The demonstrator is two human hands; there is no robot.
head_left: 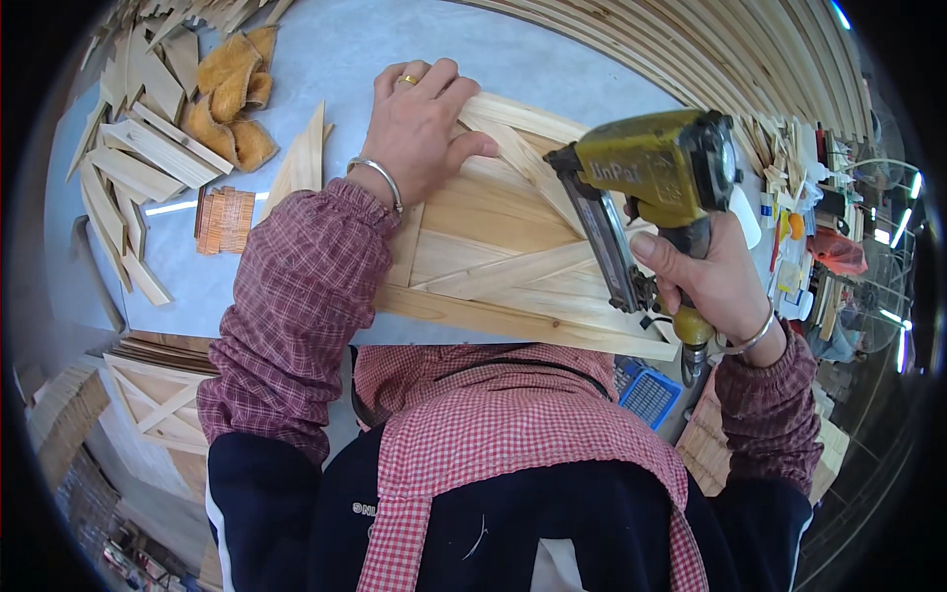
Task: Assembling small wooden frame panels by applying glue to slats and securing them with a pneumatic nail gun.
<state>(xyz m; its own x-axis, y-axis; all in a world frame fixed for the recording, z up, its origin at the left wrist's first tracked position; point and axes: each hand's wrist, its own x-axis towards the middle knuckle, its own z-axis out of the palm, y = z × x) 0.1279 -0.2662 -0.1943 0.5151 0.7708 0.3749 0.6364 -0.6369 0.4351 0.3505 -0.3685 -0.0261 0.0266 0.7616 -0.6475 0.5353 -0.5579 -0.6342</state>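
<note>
A yellow-and-black pneumatic nail gun [641, 163] is in my right hand [725, 276], whose fingers wrap its handle. The gun is tilted, with its nose over the upper right part of a wooden panel [493, 242]; I cannot tell whether the nose touches the wood. That panel is pale timber, framed by strips with diagonal slats across it, and lies at the near edge of the table. My left hand [419, 123] grips its far left corner, fingers bent over the wood and thumb along the top strip. An air hose fitting [694, 340] hangs below the gun's handle.
Cut wood pieces [138, 168] are heaped at the left, beside a crumpled tan cloth [232, 99]. Copper-coloured nail strips [224, 220] lie near my left sleeve. Long wood strips [691, 49] line the back right. Below the table are a blue basket [651, 397] and a framed panel [163, 405].
</note>
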